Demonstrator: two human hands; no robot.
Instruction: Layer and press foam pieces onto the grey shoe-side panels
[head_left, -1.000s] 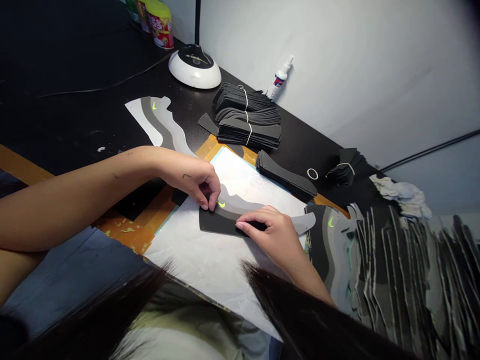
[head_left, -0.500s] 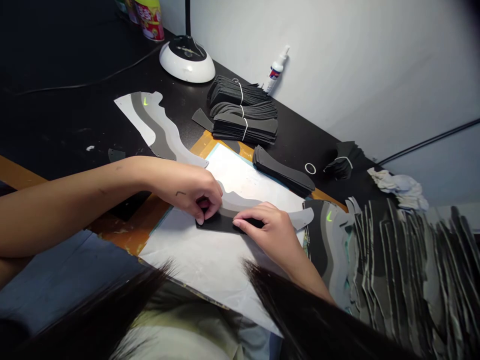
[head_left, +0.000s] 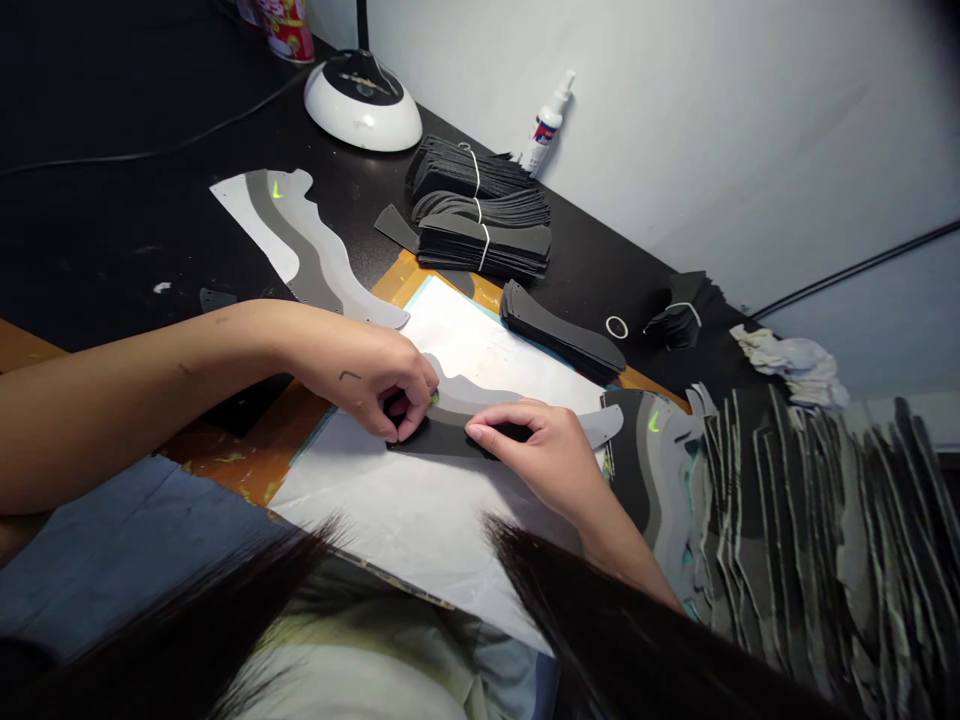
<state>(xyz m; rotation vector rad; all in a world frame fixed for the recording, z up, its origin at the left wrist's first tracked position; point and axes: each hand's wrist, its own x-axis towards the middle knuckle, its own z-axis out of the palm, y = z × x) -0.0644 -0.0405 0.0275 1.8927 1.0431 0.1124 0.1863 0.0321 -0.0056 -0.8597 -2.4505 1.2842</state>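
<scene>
On a white paper sheet (head_left: 390, 500) lies a layered shoe-upper panel (head_left: 457, 425) of black, dark grey and pale grey sheet material. My left hand (head_left: 375, 385) pinches its middle, and those fingers hide most of a small neon-green swoosh. My right hand (head_left: 532, 450) presses its fingertips onto the black layer a little to the right. The panel's pale grey tip sticks out past those fingers. A similar panel (head_left: 300, 245) lies on the black table (head_left: 150, 200) beyond my left wrist, and another (head_left: 645, 470) lies beside my right hand.
Rubber-banded bundles of black pieces (head_left: 480, 215) and a loose stack (head_left: 562, 330) lie along the wall. Behind them stand a glue bottle (head_left: 546, 125) and a white lamp base (head_left: 363, 105). A tall pile of layered panels (head_left: 810, 540) fills the right. Strands of my hair (head_left: 600, 630) hang across the foreground.
The whole scene has drifted up and left in view. My left fingers have curled tighter over the panel, now covering more of the neon swoosh.
</scene>
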